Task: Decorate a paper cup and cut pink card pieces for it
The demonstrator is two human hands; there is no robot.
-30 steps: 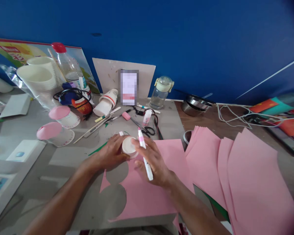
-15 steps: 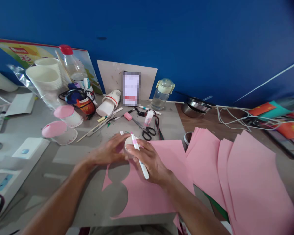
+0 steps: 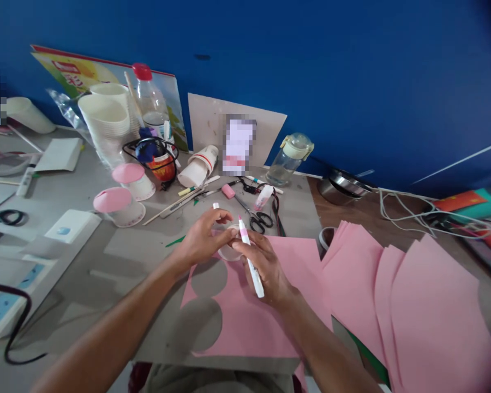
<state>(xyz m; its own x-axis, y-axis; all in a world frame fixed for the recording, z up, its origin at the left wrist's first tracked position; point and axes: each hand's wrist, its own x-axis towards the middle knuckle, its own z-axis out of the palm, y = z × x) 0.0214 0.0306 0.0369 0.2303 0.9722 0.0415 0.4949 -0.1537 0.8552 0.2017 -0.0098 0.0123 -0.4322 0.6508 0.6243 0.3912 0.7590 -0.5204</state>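
1. Surface (image 3: 155,333): grey, with its front edge nearest the person. Best practice is to work well inside that edge so the materials have full support.

2. Pink sheet (image 3: 265,327): lies close to the front edge, towards the right edge. Two round openings sit one in front of the other on its left side. The sheet should lie flat and untwisted; a raised border would probably let an item placed on it rock.

3. Right hand (image 3: 270,273): the grip is closed on the marker, near its nib end. Fingertips close to the nib should give fine control; a relaxed wrist is advisable.

4. Left hand (image 3: 198,240): curved around the left side of the cup, thumb at its rim. Whether this grip is firmly closed cannot be told. Even, light downward pressure is advised; squeezing could deform the thin wall.

5. Cup (image 3: 229,252): located between the hands, over the sheet's rear-left area. Contact of its full lower rim with the sheet cannot be confirmed; check it before applying pressure.

6. Marker (image 3: 253,270): tilted, with its pink nib (image 3: 240,218) pointing towards the rear edge. Hold the nib clear of fingers and cup to limit stray marks.
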